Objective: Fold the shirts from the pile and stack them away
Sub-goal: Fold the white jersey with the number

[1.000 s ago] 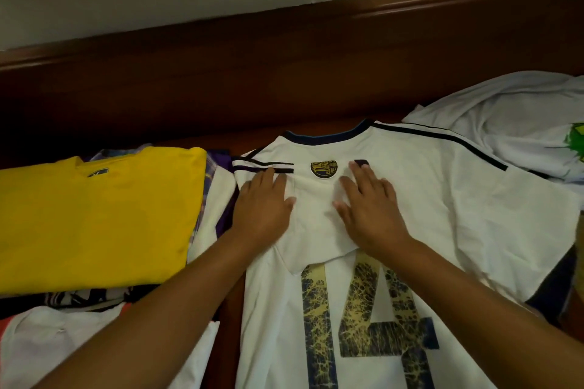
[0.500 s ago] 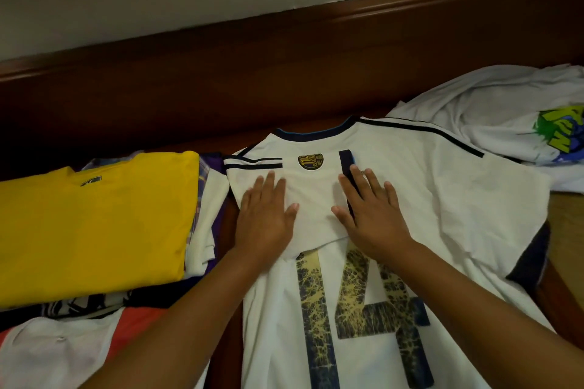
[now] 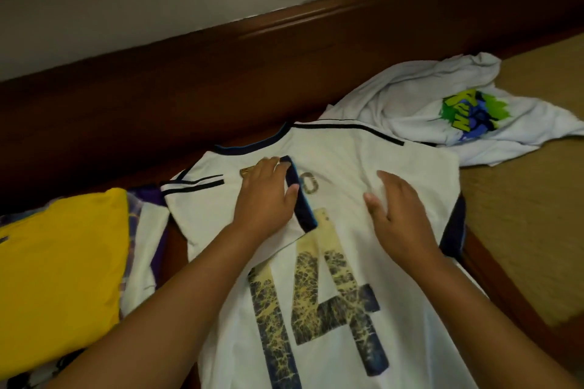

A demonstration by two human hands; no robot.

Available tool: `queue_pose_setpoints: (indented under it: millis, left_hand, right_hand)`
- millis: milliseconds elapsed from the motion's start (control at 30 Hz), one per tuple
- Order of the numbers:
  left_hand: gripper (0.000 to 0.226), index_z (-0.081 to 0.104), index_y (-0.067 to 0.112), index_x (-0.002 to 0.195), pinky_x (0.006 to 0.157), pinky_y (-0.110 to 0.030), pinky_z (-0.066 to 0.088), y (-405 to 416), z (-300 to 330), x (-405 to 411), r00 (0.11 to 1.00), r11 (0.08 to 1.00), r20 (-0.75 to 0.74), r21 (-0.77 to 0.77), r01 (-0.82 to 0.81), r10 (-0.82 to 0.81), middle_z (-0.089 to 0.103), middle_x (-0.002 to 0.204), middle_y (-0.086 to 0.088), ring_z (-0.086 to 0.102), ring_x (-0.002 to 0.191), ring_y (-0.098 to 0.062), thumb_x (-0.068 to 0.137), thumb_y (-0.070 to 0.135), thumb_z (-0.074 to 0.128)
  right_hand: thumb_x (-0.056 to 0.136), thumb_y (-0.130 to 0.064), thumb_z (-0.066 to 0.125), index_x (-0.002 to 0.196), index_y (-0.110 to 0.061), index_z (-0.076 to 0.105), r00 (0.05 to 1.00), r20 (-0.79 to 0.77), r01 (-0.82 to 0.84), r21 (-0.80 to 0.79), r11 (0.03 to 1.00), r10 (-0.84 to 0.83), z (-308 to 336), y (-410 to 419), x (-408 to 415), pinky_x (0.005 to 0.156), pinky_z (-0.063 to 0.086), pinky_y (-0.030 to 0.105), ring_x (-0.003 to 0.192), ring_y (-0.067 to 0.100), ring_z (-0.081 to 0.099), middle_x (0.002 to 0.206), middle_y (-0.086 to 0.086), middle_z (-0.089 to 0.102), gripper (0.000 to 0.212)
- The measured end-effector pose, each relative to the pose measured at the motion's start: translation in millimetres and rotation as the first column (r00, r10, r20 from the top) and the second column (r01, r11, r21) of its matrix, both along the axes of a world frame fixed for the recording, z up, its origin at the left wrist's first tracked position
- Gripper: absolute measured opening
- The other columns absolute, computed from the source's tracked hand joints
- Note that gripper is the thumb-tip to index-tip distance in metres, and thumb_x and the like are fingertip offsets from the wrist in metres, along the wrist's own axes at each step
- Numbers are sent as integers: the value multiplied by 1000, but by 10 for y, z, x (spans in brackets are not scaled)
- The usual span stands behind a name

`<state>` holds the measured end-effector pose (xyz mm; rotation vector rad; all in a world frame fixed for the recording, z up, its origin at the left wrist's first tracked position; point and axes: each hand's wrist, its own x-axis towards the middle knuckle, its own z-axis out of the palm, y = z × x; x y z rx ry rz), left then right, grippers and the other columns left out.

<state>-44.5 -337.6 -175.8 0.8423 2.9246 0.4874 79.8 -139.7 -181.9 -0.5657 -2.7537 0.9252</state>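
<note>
- Nearest you, the white jersey (image 3: 331,262) lies back-up on the wooden surface, its big "14" (image 3: 316,309) facing you and the hem running out of view at the near edge.
- You are in the sleeve-folding step, as I judge it: the left sleeve (image 3: 202,208) is already laid in over the back, its dark cuff lying slantwise just left of the number's top.
- Your left hand (image 3: 265,202) rests flat on that folded sleeve, fingers straight and together, pinning it; it holds nothing.
- Your right hand (image 3: 401,215) lies on the right half of the back with fingers spread and relaxed, thumb out to the left; it also grips nothing.
- The right sleeve (image 3: 452,224) is still spread out at the right edge, dark cuff showing, so that side is not yet folded.
- The next move calls for you to keep the left side pinned, reach right for that sleeve and bring it in across the back so both edges run parallel.
- To the left, the folded stack, yellow shirt (image 3: 60,268) on top, lies just beside the jersey; that looks like the place to stack this one.
- Farther right, a crumpled white shirt (image 3: 410,98) with a green print waits by the wooden rail (image 3: 221,79), touching the jersey's far shoulder.
</note>
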Motion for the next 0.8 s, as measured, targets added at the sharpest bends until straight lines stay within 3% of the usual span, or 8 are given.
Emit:
queue_pose_setpoints:
  millis: [100,200,300,400,467,533,667,800]
  left_hand:
    - [44,45,13,139,108,-36,27,507,75,-155,993,993,-29,2,115,-115,44,143,-7,34,134,-23,98,29,46]
    - [42,46,15,139,105,-37,32,1011,107,-295,973,973,-23,28,230,-230,45,142,-6,36,132,-23,98,27,47]
    - [41,51,18,136,103,-41,38,1515,145,-412,918,922,-89,0,387,-385,50,139,-4,40,128,-25,95,22,52]
    - [39,53,21,133,103,-41,37,1891,109,-492,898,900,-66,-68,431,-435,51,137,-3,40,127,-24,94,17,50]
    - [39,53,21,131,102,-39,37,2015,64,-559,912,909,-29,-105,404,-409,53,133,-4,41,125,-25,93,13,49]
    - [37,55,19,127,100,-37,38,2074,63,-625,922,918,-9,-97,384,-387,55,127,-6,43,121,-25,91,10,51]
    - [33,57,17,123,95,-32,39,2062,97,-724,912,910,-8,-73,409,-411,53,124,-5,46,115,-23,91,11,56]
    - [29,64,10,118,85,-37,48,1915,58,-841,894,896,-63,-19,444,-444,55,116,-10,53,106,-27,90,9,60]
  right_hand:
    - [94,-44,44,142,-2,38,972,21,235,38,971,-236,-21,390,200,106,33,45,129,35,40,140,19,45,63]
    - [91,-39,58,146,-2,29,881,103,451,107,886,-461,-52,699,288,106,32,51,131,39,35,144,23,38,72]
    - [87,-50,60,142,-1,35,814,232,515,136,846,-533,-98,923,261,109,29,50,134,37,32,147,20,35,78]
    - [86,-43,63,125,-4,52,811,277,504,120,856,-516,-142,1060,204,107,30,48,131,36,34,142,18,41,56]
    - [88,-29,62,109,-5,56,841,229,499,24,866,-491,-138,1111,184,99,37,47,121,37,42,126,17,51,33]
    - [91,-23,59,104,-6,53,868,145,494,-159,855,-475,-42,1167,180,81,44,41,103,34,54,108,13,58,22]
    - [94,-18,58,110,-15,50,882,74,448,-438,779,-465,245,1308,128,70,36,25,94,17,57,106,-1,59,18]
    - [92,-11,59,114,-31,48,927,-26,297,-559,774,-374,515,1262,57,62,46,20,74,2,58,94,-10,58,32]
